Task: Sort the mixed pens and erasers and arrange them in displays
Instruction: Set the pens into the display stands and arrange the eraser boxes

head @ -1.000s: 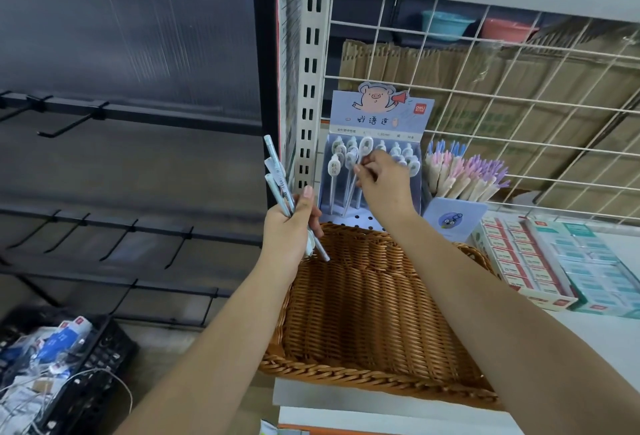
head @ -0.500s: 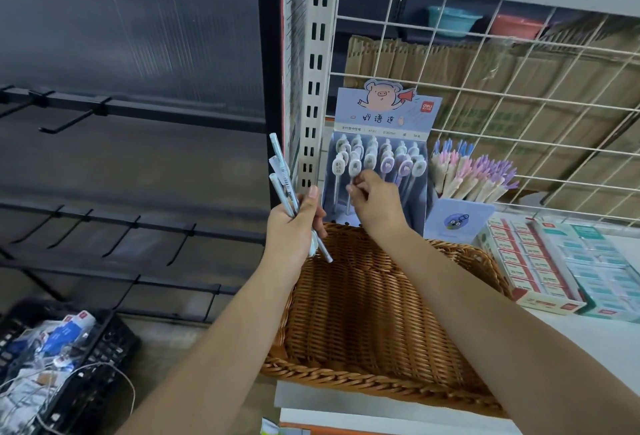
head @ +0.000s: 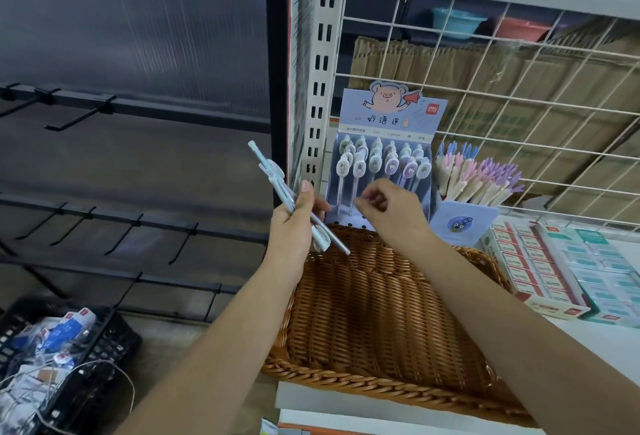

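My left hand (head: 293,223) grips a small bunch of light blue pens (head: 273,178), tips pointing down toward the wicker basket (head: 381,317). Behind the basket stands a blue pen display (head: 384,157) with a pig cartoon on top, filled with rows of oval-capped pens. My right hand (head: 391,209) hovers just in front of the display's lower part, fingers loosely curled, holding nothing that I can see. The two hands are close together but apart.
A second display (head: 474,182) of pink and purple pens stands right of the pig display. Boxes of erasers (head: 533,261) lie on the white shelf at right. A wire grid backs the shelf. A black crate (head: 62,358) of packets sits on the floor, lower left.
My right hand has left the display's pens, drawn back down and toward my left hand. The left hand with its pens stayed roughly where it was.
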